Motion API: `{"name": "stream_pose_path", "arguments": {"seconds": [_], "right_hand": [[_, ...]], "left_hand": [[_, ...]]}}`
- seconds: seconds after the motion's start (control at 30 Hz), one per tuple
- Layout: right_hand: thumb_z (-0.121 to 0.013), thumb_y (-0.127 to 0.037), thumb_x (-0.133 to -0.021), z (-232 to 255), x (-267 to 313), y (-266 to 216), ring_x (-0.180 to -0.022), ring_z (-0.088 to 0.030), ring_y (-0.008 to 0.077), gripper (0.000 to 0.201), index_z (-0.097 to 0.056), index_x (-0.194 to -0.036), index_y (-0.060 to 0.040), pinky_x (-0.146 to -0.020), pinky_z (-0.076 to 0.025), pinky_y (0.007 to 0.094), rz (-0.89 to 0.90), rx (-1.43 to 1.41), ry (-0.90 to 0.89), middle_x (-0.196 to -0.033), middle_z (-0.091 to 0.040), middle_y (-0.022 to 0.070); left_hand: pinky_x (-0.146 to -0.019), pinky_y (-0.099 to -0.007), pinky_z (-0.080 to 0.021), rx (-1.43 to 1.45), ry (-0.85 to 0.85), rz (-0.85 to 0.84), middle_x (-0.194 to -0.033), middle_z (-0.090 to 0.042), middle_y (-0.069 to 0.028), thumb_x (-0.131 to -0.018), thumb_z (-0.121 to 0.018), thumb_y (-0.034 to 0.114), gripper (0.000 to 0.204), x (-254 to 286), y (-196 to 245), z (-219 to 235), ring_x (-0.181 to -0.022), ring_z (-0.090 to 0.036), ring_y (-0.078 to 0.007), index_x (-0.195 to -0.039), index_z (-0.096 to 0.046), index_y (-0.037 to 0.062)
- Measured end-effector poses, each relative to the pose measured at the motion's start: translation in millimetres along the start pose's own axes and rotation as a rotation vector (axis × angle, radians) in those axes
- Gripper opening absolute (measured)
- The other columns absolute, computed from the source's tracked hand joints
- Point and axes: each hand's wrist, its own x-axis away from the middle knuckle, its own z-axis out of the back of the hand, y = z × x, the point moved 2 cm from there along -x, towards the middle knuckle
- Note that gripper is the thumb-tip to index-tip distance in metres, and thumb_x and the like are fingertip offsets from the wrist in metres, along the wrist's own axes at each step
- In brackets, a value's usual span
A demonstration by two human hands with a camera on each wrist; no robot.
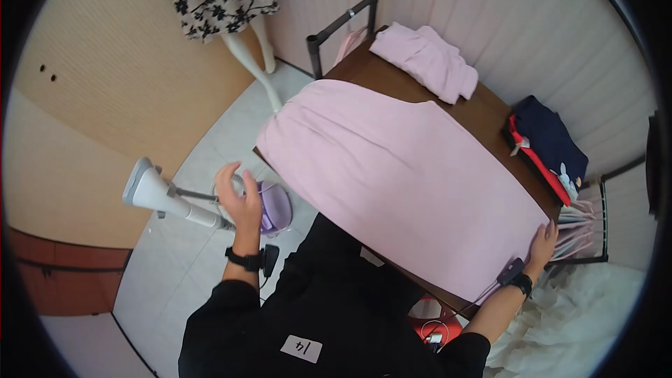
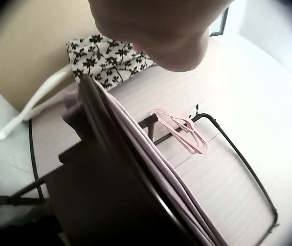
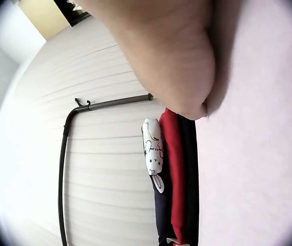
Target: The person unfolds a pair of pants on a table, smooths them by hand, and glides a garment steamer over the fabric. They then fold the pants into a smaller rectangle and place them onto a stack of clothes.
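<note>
The left hand (image 1: 239, 194) hung empty at 11 o'clock, thumb and fingers apart, while the right hand (image 1: 543, 243) rested at 2 o'clock on the large pink garment (image 1: 413, 182), spread across the surface (image 1: 486, 120) at 12 o'clock. Farther off lay folded pink fabric (image 1: 427, 61) at 1 o'clock and navy and red clothes (image 1: 549, 141) at 2 o'clock.

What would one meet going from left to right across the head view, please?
White plastic steamer head, the person's left hand, rounded purple plastic steamer base, folded pale pink fabric garment, folded stack of navy and red clothes.
</note>
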Motion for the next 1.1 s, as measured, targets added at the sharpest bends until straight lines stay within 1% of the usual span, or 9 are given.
{"name": "stream_pose_path", "arguments": {"seconds": [0.1, 0.27, 0.3, 0.37, 0.47, 0.63, 0.77, 0.87, 1.1], "right_hand": [[-0.055, -0.028, -0.096, 2, -2, -1, -0.135, -0.045, 0.0338, 0.049, -0.053, -0.138, -0.0025, -0.111, -0.035, 0.0379, -0.028, 0.076, 0.008, -0.148, -0.044, 0.0194], [-0.055, -0.028, -0.096, 5, -1, -3, -0.135, -0.045, 0.0337, 0.049, -0.053, -0.137, -0.003, -0.111, -0.035, 0.0386, -0.043, 0.058, 0.042, -0.147, -0.046, 0.0193], [-0.056, -0.027, -0.095, 5, -1, -5, -0.135, -0.046, 0.0327, 0.048, -0.054, -0.137, -0.004, -0.111, -0.036, 0.0383, -0.02, 0.087, 0.033, -0.148, -0.045, 0.0185], [-0.057, -0.026, -0.094, 4, 2, -1, -0.135, -0.046, 0.0315, 0.048, -0.054, -0.137, -0.0053, -0.11, -0.037, 0.0378, -0.018, 0.112, 0.031, -0.149, -0.044, 0.0173], [-0.056, -0.026, -0.094, 3, 4, -11, -0.135, -0.046, 0.0316, 0.047, -0.056, -0.136, -0.0065, -0.11, -0.037, 0.037, -0.082, 0.062, 0.049, -0.148, -0.045, 0.0169], [-0.057, -0.029, -0.093, 3, 4, -10, -0.134, -0.048, 0.031, 0.047, -0.056, -0.136, -0.0115, -0.11, -0.036, 0.0372, -0.098, 0.105, 0.052, -0.149, -0.045, 0.015], [-0.057, -0.026, -0.091, 10, 9, -26, -0.133, -0.049, 0.0322, 0.046, -0.058, -0.135, -0.0101, -0.11, -0.038, 0.0379, -0.114, 0.153, 0.063, -0.148, -0.046, 0.0173], [-0.057, -0.027, -0.091, 8, 6, -21, -0.133, -0.048, 0.0328, 0.046, -0.059, -0.134, -0.0104, -0.11, -0.037, 0.0385, -0.092, 0.136, 0.068, -0.147, -0.047, 0.0178], [-0.054, -0.027, -0.089, 9, 9, -10, -0.127, -0.049, 0.0396, 0.044, -0.062, -0.129, -0.0079, -0.108, -0.039, 0.0442, -0.032, 0.327, 0.186, -0.135, -0.055, 0.0216]], "left_hand": [[-0.097, -0.0415, -0.04, -0.233, 0.164, -0.044, -0.114, -0.056, -0.0192, -0.086, -0.068, 0.008, 0.034, 20, -18, 60, -0.109, -0.053, -0.0329, -0.116, -0.055, -0.0025], [-0.098, -0.0408, -0.04, -0.519, 0.405, 0.287, -0.127, -0.046, -0.0167, -0.09, -0.07, 0.017, 0.053, 53, -66, 109, -0.11, -0.05, -0.0275, -0.13, -0.043, -0.0046], [-0.098, -0.0408, -0.04, -0.497, 0.383, 0.282, -0.127, -0.046, -0.0167, -0.09, -0.07, 0.017, 0.053, 58, -81, 106, -0.11, -0.05, -0.0275, -0.13, -0.043, -0.0046], [-0.095, -0.0388, -0.043, 0.024, 0.37, 0.667, -0.122, -0.049, -0.0162, -0.091, -0.069, 0.018, 0.053, 71, -125, 92, -0.107, -0.052, -0.0244, -0.131, -0.042, -0.0058], [-0.087, -0.0356, -0.049, 0.205, 0.096, 0.678, -0.116, -0.056, -0.018, -0.093, -0.068, 0.022, 0.051, 66, -142, 84, -0.101, -0.059, -0.0222, -0.126, -0.042, -0.0068], [-0.066, -0.0324, -0.048, 0.043, 0.284, 0.524, -0.079, -0.056, -0.0106, -0.091, -0.054, 0.005, 0.042, 45, -99, 85, -0.067, -0.055, -0.0174, -0.128, -0.038, -0.0079], [-0.063, -0.0313, -0.048, 0.089, 0.188, 0.356, -0.082, -0.056, -0.0113, -0.091, -0.053, 0.005, 0.044, -2, -18, 106, -0.066, -0.056, -0.0178, -0.13, -0.035, -0.0061], [-0.059, -0.0295, -0.049, 0.23, -0.087, 0.27, -0.086, -0.056, -0.0125, -0.092, -0.054, 0.006, 0.05, -31, 18, 112, -0.064, -0.057, -0.0181, -0.136, -0.032, -0.0034], [-0.054, -0.0329, -0.054, 0.758, -1.009, 0.556, -0.096, -0.057, -0.0181, -0.09, -0.059, 0.007, 0.087, -30, 80, 57, -0.065, -0.062, -0.0226, -0.158, -0.004, 0.0124]]}}
